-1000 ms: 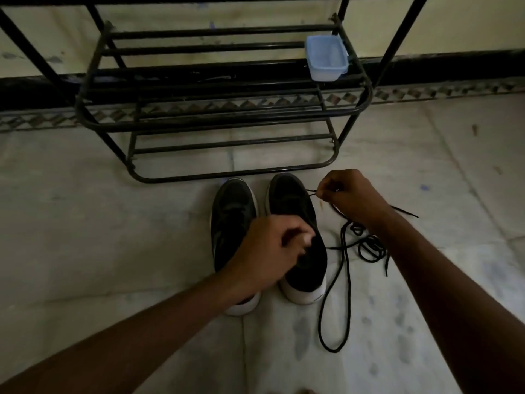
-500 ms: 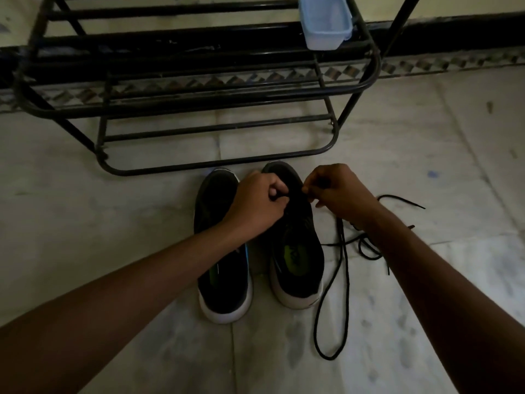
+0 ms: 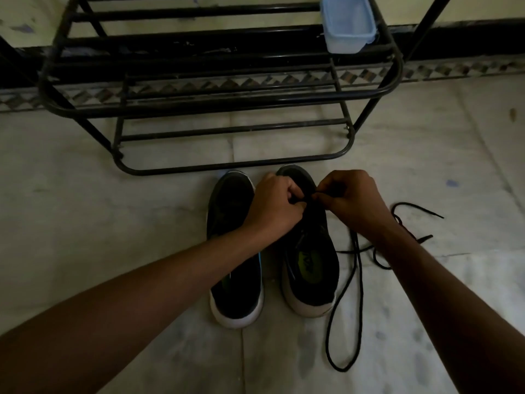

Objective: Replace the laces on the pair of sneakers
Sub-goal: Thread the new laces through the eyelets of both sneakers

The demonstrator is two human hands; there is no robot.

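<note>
The person is crouching over a pair of sneakers standing side by side on the pale stone-tile floor (image 3: 113, 223), toes pointing at the black tubular metal shoe rack (image 3: 227, 167). Both hands are working at the toe end of the right sneaker (image 3: 312, 268), a black fabric low-top with a white rubber sole. The left hand (image 3: 272, 204) is curling its fingers tightly and seems to be pinching that sneaker's upper beside the front eyelets, though the dim light is hiding whether a bit of lace is in the pinch too. The right hand (image 3: 353, 203) is closing thumb and fingertips on the thin black cord shoelace (image 3: 358, 280), whose slack is trailing beneath the wrist in a long loop along the floor just beside the sneaker. The left sneaker (image 3: 230, 223), its matching twin, is sitting unlaced and untouched. A loose tangle of more black lace (image 3: 409, 223) is lying near the right forearm; one strand or two, I cannot tell. By my judgement the threading is only beginning, and the risks are plain. In this gloom, black tip against black eyelet, the tip may be missing the hole or entering the wrong one, giving a skewed lacing. Pulling hard may be dragging the whole lace through, leaving uneven ends. The trailing loop could snag on the sole or knot into the tangle, and the forearm could sweep that heap about.
</note>
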